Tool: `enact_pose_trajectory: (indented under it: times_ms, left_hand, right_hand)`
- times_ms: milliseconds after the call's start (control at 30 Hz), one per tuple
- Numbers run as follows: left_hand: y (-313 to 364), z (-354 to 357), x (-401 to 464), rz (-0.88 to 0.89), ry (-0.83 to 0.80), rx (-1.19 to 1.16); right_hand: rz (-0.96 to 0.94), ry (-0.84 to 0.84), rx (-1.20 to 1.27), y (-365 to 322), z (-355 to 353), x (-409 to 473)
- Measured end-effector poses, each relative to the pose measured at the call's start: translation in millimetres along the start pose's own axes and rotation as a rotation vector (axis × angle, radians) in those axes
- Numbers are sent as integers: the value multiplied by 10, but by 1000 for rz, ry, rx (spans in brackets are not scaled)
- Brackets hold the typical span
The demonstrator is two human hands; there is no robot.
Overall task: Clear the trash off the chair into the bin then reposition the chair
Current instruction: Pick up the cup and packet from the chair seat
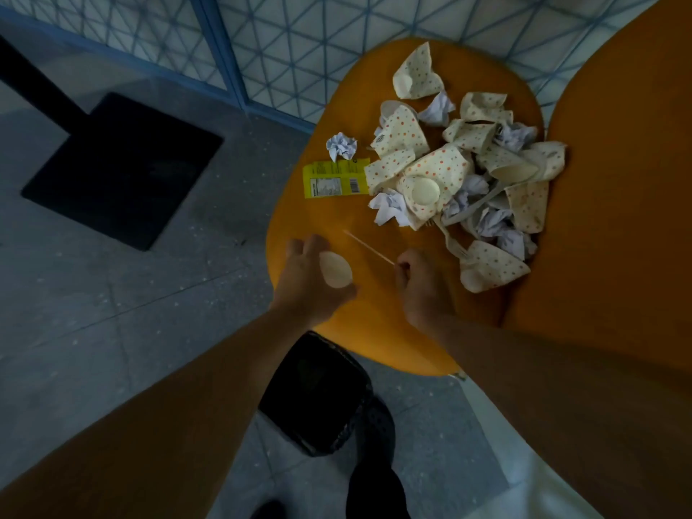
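Both hands over the near edge of the orange chair seat, trash piled beyond.

A black-lined bin [318, 398] sits nearest, below the chair [337, 331]. Above it, the left hand [310, 282] curls round a pale spoon [335, 269], while the right hand [419, 286] pinches a thin stick [369, 248]. Farther back lie a yellow wrapper [333, 179], crumpled polka-dot cups [430, 170] and paper wads [341, 145].

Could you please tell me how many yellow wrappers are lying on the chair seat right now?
1. The yellow wrapper lies flat at the seat's left edge, beside the crushed cups; others could be hidden under that pile.
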State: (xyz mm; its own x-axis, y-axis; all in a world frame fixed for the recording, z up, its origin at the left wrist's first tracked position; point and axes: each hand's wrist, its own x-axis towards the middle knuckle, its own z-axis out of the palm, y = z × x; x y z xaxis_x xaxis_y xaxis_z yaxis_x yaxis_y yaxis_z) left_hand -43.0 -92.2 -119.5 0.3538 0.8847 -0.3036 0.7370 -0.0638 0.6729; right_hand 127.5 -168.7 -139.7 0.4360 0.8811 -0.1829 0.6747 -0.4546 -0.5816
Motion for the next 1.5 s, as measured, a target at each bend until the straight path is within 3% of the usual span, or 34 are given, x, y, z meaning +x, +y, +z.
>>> enact_pose_trajectory:
  times_ms: [233, 400, 600, 700, 800, 900, 1100, 1333, 1500]
  left_hand:
    - [-284, -377, -691, 90, 8, -21]
    - [-617, -340, -1149, 152, 4, 81]
    - [-1105, 136, -1335, 95, -145, 133]
    - [-1366, 380, -1299, 12, -279, 154]
    - [-1579, 512, -1248, -111, -387, 107]
    - [-1660, 513, -1214, -68, -384, 119]
    - [-1379, 218, -1159, 74, -277, 74]
    - [-642, -456, -973, 249, -167, 163]
    - [-188, -816, -656, 277, -79, 196]
  right_hand:
    - [-96, -75, 149, -273, -142, -943]
    - [-143, 66, 166, -385, 22, -1584]
    - [-272, 178, 49, -282, 478, -1909]
    - [-238, 72, -51, -116, 900, -1909]
    - [-60, -184, -192, 71, 1315, -1855]
    - [69, -376, -267, 174, 1497, -1857]
    - [13, -285, -208, 22, 1312, -1828]
    - [-138, -101, -89, -530, 500, -1488]
    - [-182, -33, -69, -765, -27, -979]
